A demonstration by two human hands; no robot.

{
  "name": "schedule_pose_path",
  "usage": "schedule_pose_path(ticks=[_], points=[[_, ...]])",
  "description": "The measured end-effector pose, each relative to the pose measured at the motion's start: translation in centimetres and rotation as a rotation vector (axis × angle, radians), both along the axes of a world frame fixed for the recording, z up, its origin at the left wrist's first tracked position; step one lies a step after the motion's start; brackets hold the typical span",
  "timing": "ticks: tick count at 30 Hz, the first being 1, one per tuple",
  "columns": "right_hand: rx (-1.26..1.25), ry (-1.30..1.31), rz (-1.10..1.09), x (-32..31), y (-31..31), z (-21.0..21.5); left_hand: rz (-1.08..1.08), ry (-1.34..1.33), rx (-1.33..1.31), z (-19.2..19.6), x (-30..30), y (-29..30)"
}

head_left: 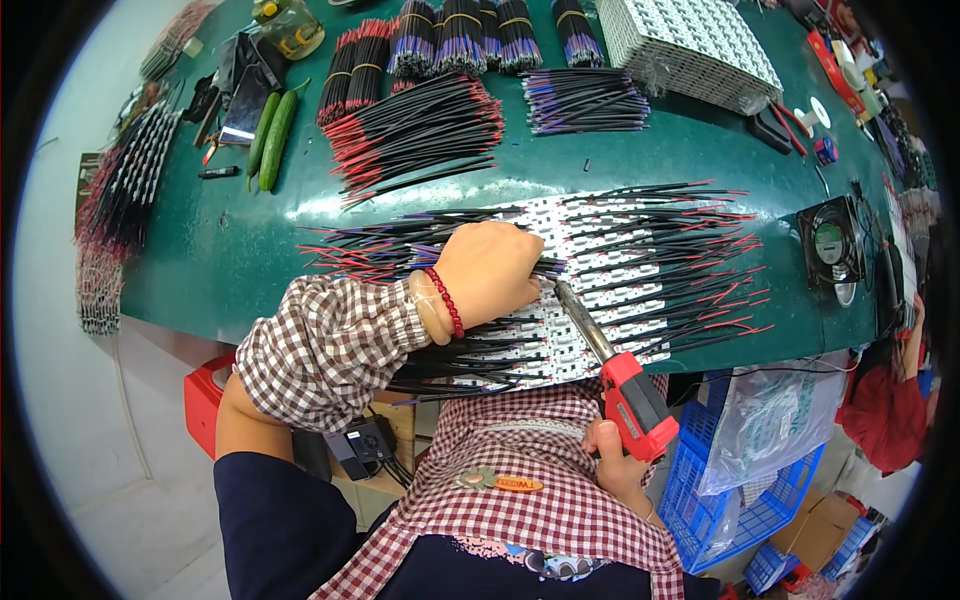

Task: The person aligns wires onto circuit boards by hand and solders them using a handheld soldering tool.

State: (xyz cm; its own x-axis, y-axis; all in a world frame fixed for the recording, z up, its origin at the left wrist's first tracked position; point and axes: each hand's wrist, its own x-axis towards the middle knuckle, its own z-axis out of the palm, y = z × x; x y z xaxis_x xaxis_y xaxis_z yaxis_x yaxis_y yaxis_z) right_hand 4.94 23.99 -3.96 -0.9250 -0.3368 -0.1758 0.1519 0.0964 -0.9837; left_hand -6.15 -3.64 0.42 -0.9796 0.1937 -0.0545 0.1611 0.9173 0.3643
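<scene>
Soldering iron (620, 385) tip meets the wired strips (640, 270) at the table edge (760, 345).

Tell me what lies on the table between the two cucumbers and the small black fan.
In the head view, between the cucumbers and the fan lie loose red-and-black wires and white strips with wires attached.

a green table (250, 250) carries a row of white strips with red and black wires (640, 270) near its front edge, loose wire bundles (420, 125) further back, two cucumbers (272, 135) at the left, a white stacked block (690, 45) and a small black fan (830, 243) at the right.
</scene>
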Motion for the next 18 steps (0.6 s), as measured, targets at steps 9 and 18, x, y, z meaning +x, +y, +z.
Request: schedule_pose_path(ticks=[9,18], points=[[0.103,0.136,0.056,0.3,0.7,-0.9,0.023,0.023,0.026,0.1,0.5,0.2],[0.088,0.047,-0.031,0.1,-0.3,0.6,0.017,0.006,0.077,-0.3,1.0,0.4]])
